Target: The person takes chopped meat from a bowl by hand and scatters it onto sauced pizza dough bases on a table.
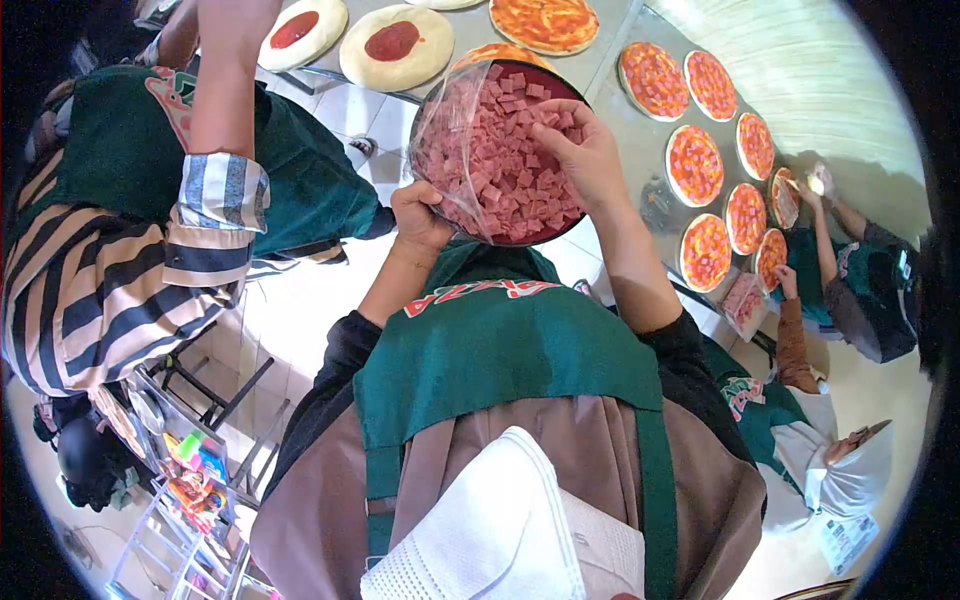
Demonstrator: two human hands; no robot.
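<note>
A dark red round bowl (pixel 527 239) full of diced pink ham (pixel 500 150) is tilted up in front of my apron. Clear plastic wrap (pixel 440 130) covers its left part. My left hand (pixel 420 215) is closed on the bowl's lower left rim. Over the right side of the bowl, my right hand (pixel 575 155) has its thumb and fingers drawn together among the ham cubes; its fingertips partly hide the pieces they touch. Just beyond the bowl's upper edge lies a sauced pizza base (pixel 505 55), partly covered by the bowl.
Dough bases with red sauce (pixel 395 45) and a spread one (pixel 545 20) lie on the table ahead. Several ham-topped pizzas (pixel 695 165) cover the metal table (pixel 655 205) at right. Co-workers stand left (pixel 130 250) and right (pixel 850 280); a container of ham (pixel 745 303) sits near the right-hand ones.
</note>
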